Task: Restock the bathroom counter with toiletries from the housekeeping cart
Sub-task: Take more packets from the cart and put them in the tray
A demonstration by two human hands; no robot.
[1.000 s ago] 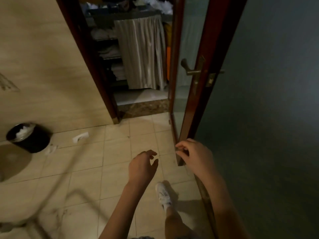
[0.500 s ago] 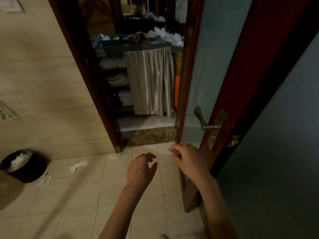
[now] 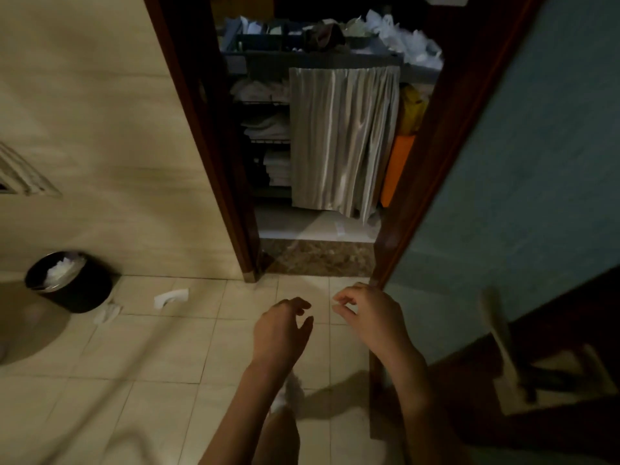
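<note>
A: Which way is the housekeeping cart (image 3: 335, 72) lying from the hands?

B: It is standing straight ahead of both, beyond the doorway and well apart from them. Its long side is running across the opening, left to right. A curtain (image 3: 342, 139) is hanging over its middle, and folded linens (image 3: 268, 125) are sitting on shelves ahead and left of the left hand (image 3: 280, 330).

A: And the toiletries?

B: They are probably lying in the cart's top tray (image 3: 268, 41), high and ahead of the hands. It is too dim to name any item. The desk to be restocked is not showing at all.

A: What is hemming the person in?

B: The open door (image 3: 536, 162) is slanting in just right of the right hand (image 3: 372, 320), with its edge close beside the knuckles. The door frame (image 3: 214, 162) is standing ahead and left of the left hand. The gap between them is looking wide enough to walk through. A dark threshold (image 3: 318, 258) is crossing the floor (image 3: 151, 364) just ahead of the fingertips.

A: What are the hands doing?

B: Both are hanging out front, empty, with fingers loosely curled. They are sitting almost level, the right one perhaps slightly nearer the cart.

A: Anything small underfoot?

B: A bin (image 3: 70, 283) is sitting far left of the left hand, with paper scraps (image 3: 170, 297) lying between it and the hands, off the straight path.
</note>
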